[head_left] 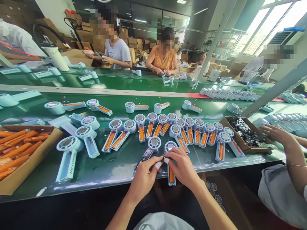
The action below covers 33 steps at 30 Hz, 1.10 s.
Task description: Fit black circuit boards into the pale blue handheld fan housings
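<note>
My left hand [146, 172] and my right hand [180, 166] meet at the table's front edge, their fingertips pinched on a small dark part [163, 158] between them. White covers wrap the thumb tips. Just beyond the right fingers sits a light blue fan unit [170, 147]; its handle, with an orange battery [171, 174] inside, sticks out below that hand. Beside my left hand lies another fan unit [154, 143] with a dark circuit board [146, 155] on its handle. More fan units with orange batteries and red wires stand in a row behind.
A box of orange batteries [54, 140] is at the left, and a box of black circuit boards [247, 148] at the right. Fan units lie on the green belt [115, 107]. A neighbour's hand [273, 132] reaches in at the right; people sit across.
</note>
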### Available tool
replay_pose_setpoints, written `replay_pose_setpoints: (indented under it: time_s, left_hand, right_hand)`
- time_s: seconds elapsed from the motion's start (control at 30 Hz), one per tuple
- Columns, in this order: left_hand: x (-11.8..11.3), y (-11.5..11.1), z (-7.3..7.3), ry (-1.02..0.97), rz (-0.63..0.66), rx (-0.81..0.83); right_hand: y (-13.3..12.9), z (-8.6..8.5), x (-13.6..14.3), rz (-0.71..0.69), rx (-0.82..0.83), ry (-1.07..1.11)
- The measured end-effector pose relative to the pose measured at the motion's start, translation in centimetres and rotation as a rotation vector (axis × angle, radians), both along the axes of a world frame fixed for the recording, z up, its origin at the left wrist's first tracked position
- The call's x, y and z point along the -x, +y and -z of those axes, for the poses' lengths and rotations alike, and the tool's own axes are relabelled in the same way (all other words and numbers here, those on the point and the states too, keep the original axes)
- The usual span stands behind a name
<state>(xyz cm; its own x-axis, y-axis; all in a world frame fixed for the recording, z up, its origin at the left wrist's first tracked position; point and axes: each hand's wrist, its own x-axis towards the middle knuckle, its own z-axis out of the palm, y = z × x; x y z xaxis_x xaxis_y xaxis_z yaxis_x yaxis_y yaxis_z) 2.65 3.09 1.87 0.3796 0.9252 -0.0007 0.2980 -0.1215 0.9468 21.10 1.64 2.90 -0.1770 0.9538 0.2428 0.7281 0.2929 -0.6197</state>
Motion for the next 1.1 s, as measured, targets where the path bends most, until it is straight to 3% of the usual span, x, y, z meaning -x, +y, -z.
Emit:
replay_pose_setpoints:
  time_s: [0.17, 0.33, 0.43, 0.67, 0.87, 1.0, 1.1]
  left_hand:
    - [-0.3, -0.8, -0.1, 0.092, -0.024, 0.015]
    - [-0.8, -1.3, 0.4, 0.262, -0.035, -0.050]
    - [-1.0, -1.2, 0.7, 0.307, -0.055, -0.115]
    - [-0.9, -1.1, 0.4, 0.465, 0.085, -0.184]
    - [-1.0, -1.7, 0.0, 0.750, 0.110, -0.275]
    - [-0.8, -1.8, 0.0, 0.713, 0.132, -0.269]
    - [-0.5, -1.7, 0.3, 0.524, 0.100, -0.205]
  right_hand:
    - [-1.3, -1.2, -1.3, 0.000, 0.082, 0.160]
    - [-3.6, -1.1, -1.6, 0.076, 0.149, -0.149]
    - [-4.0, -0.4, -1.3, 0.075, 0.128, -0.197]
    - [-2.1, -0.1, -1.4, 0.297, 0.072, 0.324]
    - [-0.5, 0.7, 0.4, 0.247, 0.127, 0.568]
    - [0.0, 0.8, 1.3, 0.203, 0.150, 0.590]
    - [0.0, 0.4, 1.4, 0.164, 0.157, 0.553]
